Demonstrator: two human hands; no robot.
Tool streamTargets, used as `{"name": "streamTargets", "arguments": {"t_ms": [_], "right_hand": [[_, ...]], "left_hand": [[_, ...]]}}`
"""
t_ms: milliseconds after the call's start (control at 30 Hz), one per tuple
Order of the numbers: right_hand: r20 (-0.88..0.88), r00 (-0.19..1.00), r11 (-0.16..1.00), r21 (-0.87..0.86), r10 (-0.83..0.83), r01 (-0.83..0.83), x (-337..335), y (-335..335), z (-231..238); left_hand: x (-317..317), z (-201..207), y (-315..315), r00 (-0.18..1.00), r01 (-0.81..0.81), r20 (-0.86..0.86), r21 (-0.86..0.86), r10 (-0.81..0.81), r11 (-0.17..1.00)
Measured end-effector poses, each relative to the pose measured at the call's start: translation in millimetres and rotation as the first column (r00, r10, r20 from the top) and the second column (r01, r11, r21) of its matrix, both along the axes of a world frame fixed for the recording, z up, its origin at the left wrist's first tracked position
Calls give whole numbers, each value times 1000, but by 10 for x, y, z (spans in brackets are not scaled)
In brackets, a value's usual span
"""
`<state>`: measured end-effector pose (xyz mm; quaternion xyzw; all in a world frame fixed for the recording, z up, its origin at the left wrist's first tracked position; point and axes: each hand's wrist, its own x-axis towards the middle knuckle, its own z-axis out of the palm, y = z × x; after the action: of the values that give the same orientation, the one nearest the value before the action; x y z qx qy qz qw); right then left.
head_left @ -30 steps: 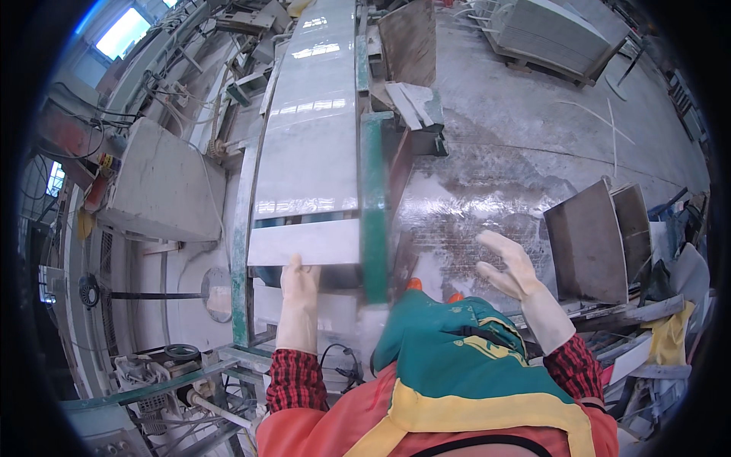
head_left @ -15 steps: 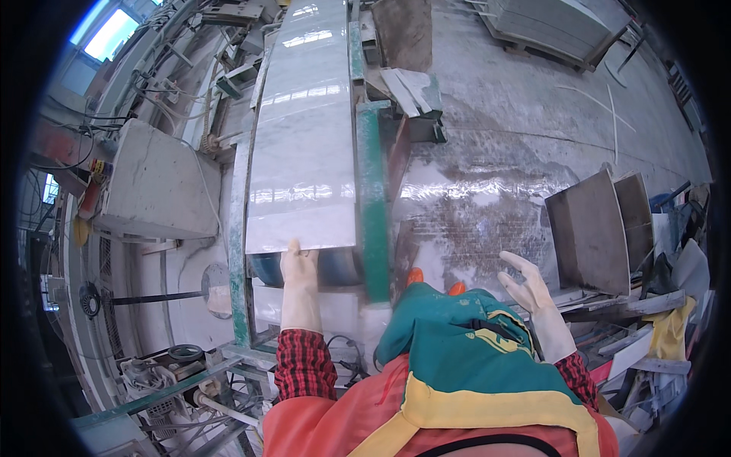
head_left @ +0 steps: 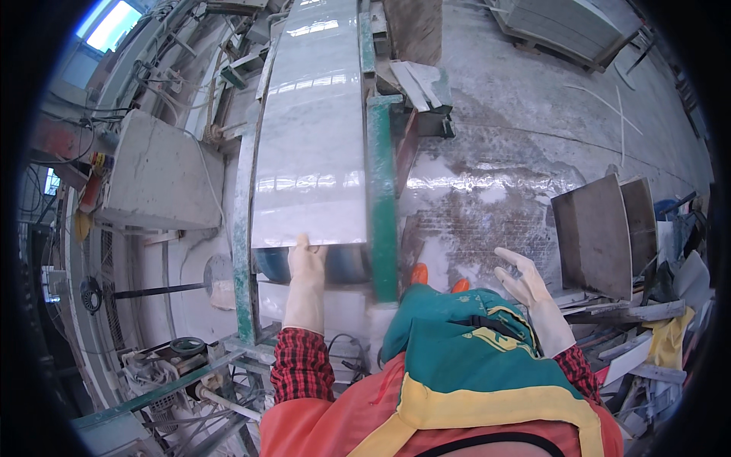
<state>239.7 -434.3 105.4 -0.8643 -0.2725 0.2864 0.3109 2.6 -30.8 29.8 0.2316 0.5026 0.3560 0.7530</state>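
A long, glossy white stone slab lies along a green-framed conveyor bed, running away from me. My left hand, in a cream rubber glove, is closed on the slab's near edge, with the thumb over the top face and the other fingers hidden underneath. Just below that edge, a dark blue roller or belt end shows on both sides of the hand. Off to the right, my right hand, gloved alike, hovers beside my green apron with its fingers apart and nothing in it.
A green rail borders the slab on the right. Brown-grey panels lean at the right above a heap of offcuts. At the left stand a pale block and machinery with cables. The floor looks wet.
The view has shifted slightly, so the conveyor appears a little farther right. My left hand keeps its hold on the slab edge; my right hand stays spread in nearly the same place.
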Motion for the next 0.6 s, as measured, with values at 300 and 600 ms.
{"name": "streamTargets", "arguments": {"t_ms": [300,600], "right_hand": [[-50,998,998,-57,26,-29,17,114,51],[-142,990,997,-71,25,-36,-1,96,89]], "left_hand": [[-128,113,240,564,471,-651,-252,-508,845],[-59,322,327,94,609,-843,-373,-530,700]]}}
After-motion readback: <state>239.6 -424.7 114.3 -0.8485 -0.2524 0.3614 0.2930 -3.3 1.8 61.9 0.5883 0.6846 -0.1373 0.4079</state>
